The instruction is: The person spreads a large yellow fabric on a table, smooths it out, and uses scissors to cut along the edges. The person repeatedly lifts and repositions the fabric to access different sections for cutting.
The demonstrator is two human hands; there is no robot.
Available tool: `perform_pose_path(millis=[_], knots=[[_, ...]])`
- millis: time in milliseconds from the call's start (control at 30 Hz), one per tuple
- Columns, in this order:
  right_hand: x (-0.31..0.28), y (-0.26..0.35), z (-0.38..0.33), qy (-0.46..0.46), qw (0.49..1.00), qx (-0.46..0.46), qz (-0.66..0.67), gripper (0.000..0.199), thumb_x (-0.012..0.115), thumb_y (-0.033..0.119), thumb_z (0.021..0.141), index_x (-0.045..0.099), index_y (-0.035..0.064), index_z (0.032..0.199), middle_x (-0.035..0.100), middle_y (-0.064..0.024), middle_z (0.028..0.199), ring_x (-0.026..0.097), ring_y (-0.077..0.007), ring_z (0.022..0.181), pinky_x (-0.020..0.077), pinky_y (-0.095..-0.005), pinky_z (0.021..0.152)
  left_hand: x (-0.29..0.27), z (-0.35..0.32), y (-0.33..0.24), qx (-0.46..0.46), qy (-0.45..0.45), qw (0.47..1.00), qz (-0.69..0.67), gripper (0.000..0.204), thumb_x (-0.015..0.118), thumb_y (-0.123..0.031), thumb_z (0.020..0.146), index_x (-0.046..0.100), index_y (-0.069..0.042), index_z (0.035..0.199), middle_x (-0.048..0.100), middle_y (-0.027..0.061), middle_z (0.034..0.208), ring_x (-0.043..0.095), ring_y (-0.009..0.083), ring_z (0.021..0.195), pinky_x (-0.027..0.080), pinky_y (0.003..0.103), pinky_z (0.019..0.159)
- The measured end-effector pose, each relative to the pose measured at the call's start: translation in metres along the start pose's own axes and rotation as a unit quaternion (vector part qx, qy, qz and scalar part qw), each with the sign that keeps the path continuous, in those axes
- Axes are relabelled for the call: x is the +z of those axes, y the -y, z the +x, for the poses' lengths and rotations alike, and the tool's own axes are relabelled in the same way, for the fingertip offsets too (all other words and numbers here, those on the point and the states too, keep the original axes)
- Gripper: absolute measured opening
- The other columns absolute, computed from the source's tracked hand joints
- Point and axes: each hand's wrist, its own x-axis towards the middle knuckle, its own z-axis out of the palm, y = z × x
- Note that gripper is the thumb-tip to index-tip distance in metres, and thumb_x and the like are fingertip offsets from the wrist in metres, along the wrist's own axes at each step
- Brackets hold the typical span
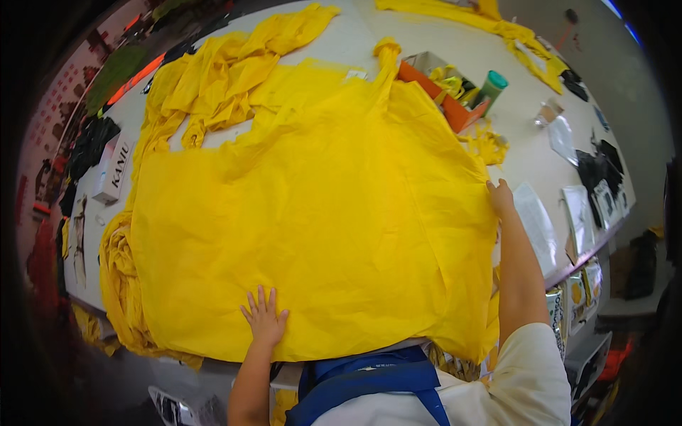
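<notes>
- Yellow sheet (pixel 312 213) is the big thing here, thin crinkly fabric spread flat over most of the desk (pixel 518 149), its near edge hanging just over the front.
- Desk is pale and long, running off toward the top of the view.
- More yellow fabric (pixel 220 78) lies bunched up beyond the sheet at the upper left, and another heap (pixel 117 284) droops off the left edge.
- Far strip (pixel 490 21) of the same yellow stretches along the back right.
- Orange box (pixel 444 89) sits just past the sheet's top right corner, yellow scraps inside.
- White box (pixel 114 170) rests at the left edge, just beside the sheet.
- Green-capped bottle (pixel 491 89) stands upright, touching or right next to the orange box.
- Right hand (pixel 501 197) is reached out to the sheet's right edge, fingers on the fabric; can't tell if its grip is pinching the edge or just pressing.
- Left hand (pixel 264 318) lies flat near the front edge, fingers spread, grip fully open, holding nothing, just palm down on the sheet.
</notes>
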Motion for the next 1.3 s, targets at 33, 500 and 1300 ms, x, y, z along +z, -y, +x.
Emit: perform_pose_path(millis=[33, 500, 1300], knots=[[0.006, 0.008, 0.008, 0.047, 0.997, 0.053, -0.024, 0.055, 0.060, 0.033, 0.087, 0.049, -0.0069, 0.124, 0.059, -0.0251, 0.113, 0.062, -0.0318, 0.097, 0.0488, -0.0365, 0.085, 0.003, 0.001, 0.003, -0.003, -0.008, 1.000, 0.007, 0.064, 0.047, -0.048, 0.089, 0.031, -0.019, 0.144, 0.012, 0.0108, 0.155, 0.003, 0.0415, 0.141, 0.000, 0.064, 0.107], [-0.030, -0.026, -0.014, -0.055, 0.989, -0.122, -0.064, 0.056, 0.060, 0.038, 0.087, 0.046, 0.0001, 0.126, 0.052, -0.0235, 0.125, 0.049, -0.0382, 0.116, 0.0392, -0.0446, 0.096, 0.004, 0.015, -0.011, 0.008, 0.010, 1.000, 0.016, 0.066, 0.051, -0.046, 0.088, 0.033, -0.013, 0.142, 0.015, 0.0162, 0.153, 0.006, 0.0429, 0.140, 0.002, 0.064, 0.107], [-0.147, 0.136, -0.366, 0.390, 0.831, -0.246, 0.311, 0.042, 0.055, 0.024, 0.090, 0.047, 0.0058, 0.127, 0.052, -0.0174, 0.123, 0.051, -0.0327, 0.114, 0.0400, -0.0401, 0.098, 0.032, -0.009, -0.313, 0.521, 0.287, 0.780, -0.197, 0.066, 0.055, -0.032, 0.084, 0.035, -0.001, 0.139, 0.033, 0.0193, 0.145, 0.030, 0.0319, 0.135, 0.022, 0.040, 0.111]])
